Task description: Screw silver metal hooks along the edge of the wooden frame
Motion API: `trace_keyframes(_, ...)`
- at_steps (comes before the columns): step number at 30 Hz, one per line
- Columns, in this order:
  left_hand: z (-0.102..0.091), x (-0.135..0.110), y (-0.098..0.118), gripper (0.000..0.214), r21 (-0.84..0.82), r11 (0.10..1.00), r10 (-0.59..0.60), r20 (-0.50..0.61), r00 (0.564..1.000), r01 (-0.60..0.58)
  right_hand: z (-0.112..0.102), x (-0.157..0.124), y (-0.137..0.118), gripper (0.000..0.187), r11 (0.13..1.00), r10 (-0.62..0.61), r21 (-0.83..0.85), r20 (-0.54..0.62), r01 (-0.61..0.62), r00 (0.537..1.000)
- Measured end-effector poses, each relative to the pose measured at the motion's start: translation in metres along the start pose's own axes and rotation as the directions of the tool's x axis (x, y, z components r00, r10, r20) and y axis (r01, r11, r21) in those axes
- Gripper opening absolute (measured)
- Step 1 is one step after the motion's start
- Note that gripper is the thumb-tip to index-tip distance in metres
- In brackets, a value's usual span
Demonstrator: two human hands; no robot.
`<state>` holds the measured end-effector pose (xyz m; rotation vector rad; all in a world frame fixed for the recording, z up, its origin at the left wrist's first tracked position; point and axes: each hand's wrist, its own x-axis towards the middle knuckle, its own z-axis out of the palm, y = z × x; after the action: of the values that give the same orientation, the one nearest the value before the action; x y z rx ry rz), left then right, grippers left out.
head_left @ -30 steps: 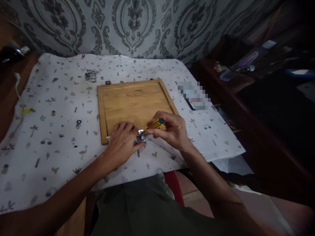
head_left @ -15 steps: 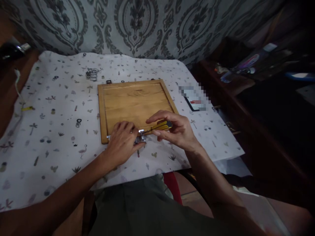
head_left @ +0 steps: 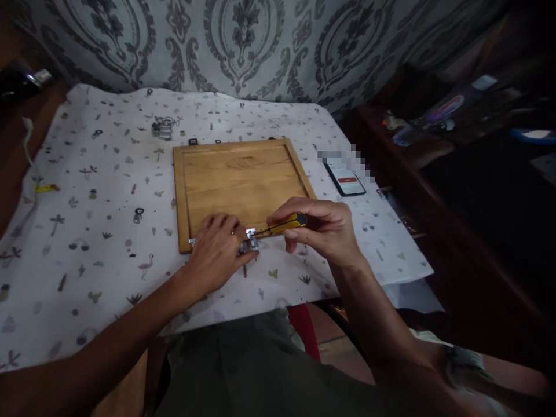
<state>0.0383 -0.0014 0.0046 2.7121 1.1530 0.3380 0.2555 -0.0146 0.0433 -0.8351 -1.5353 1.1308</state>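
A framed wooden panel [head_left: 243, 179] lies flat on the table. My left hand [head_left: 217, 249] presses on its near edge, fingers on top and thumb below, closed over a shiny metal hinge [head_left: 251, 234] that it partly hides. In my right hand [head_left: 325, 229] is a screwdriver [head_left: 284, 225] with a yellow and black handle, gripped between thumb and fingers. The shaft points left and its tip meets the hinge's right end; whether it sits in a screw is too small to tell.
Beyond the panel's far left corner lies a small pile of metal parts [head_left: 163, 128]. A phone [head_left: 347, 178] rests right of the panel. The patterned tablecloth [head_left: 104, 191] covers the table. Off to the right, a plastic bottle [head_left: 447, 110] lies on dark furniture.
My right hand has shifted slightly right, and its fingers have closed more around the screwdriver handle. The left hand keeps its place on the hinge.
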Motion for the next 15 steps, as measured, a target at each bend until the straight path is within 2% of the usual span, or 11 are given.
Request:
trace_keyframes(5, 0.001, -0.001, 0.0, 0.036, 0.032, 0.999, 0.003, 0.009, 1.0, -0.004, 0.004, 0.0, -0.002, 0.023, 0.987, -0.024, -0.162, -0.077, 0.011, 0.997)
trace_keyframes(10, 0.003, 0.0, -0.001, 0.038, 0.045, 0.999, 0.011, 0.003, 1.0, -0.011, 0.01, 0.004, 0.001, 0.022, 0.951, -0.129, -0.294, -0.094, 0.097, 0.987)
trace_keyframes(13, 0.003, 0.0, 0.0, 0.038, 0.056, 0.998, 0.008, -0.001, 1.0, -0.008, 0.014, 0.008, 0.005, 0.025, 0.939, -0.181, -0.317, -0.129, 0.133, 0.975)
trace_keyframes(15, 0.003, 0.0, 0.001, 0.039, 0.064, 0.998, 0.006, 0.005, 1.0, -0.006, 0.016, 0.009, 0.007, 0.026, 0.952, -0.171, -0.278, -0.147, 0.125, 0.974)
